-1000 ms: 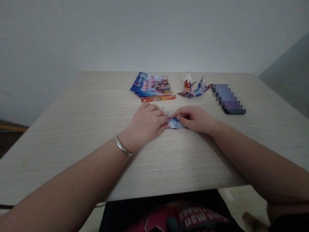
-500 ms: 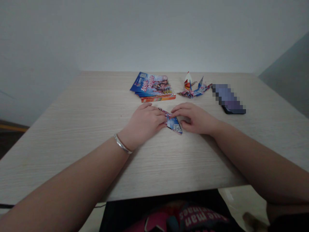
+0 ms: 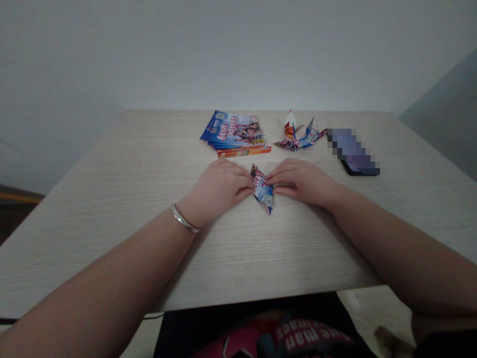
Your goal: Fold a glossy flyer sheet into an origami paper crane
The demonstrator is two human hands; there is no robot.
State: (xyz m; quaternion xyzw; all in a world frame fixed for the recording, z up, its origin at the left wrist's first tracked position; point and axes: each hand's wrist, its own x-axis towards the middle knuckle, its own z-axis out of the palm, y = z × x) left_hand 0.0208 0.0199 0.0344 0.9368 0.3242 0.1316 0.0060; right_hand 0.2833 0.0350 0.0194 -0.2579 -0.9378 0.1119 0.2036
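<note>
The left hand [image 3: 225, 185] and right hand [image 3: 301, 181] pinch opposite edges of the folded paper [image 3: 264, 193], held between them at the surface [image 3: 238, 258]. It has turned from crosswise to pointing towards the person, seemingly putting both long edges in reach for working. A QR code [image 3: 267, 200] marks it. Beyond the folded paper, leaflets [image 3: 236, 130] bear a title I cannot read surely; on its near side, a garment [image 3: 298, 335] reads "man".

The head camera is looking forward and down from above, facing the left hand [image 3: 221, 189], right hand [image 3: 307, 184] and bench [image 3: 238, 258] fairly near, with the wall [image 3: 238, 54] standing behind.
</note>
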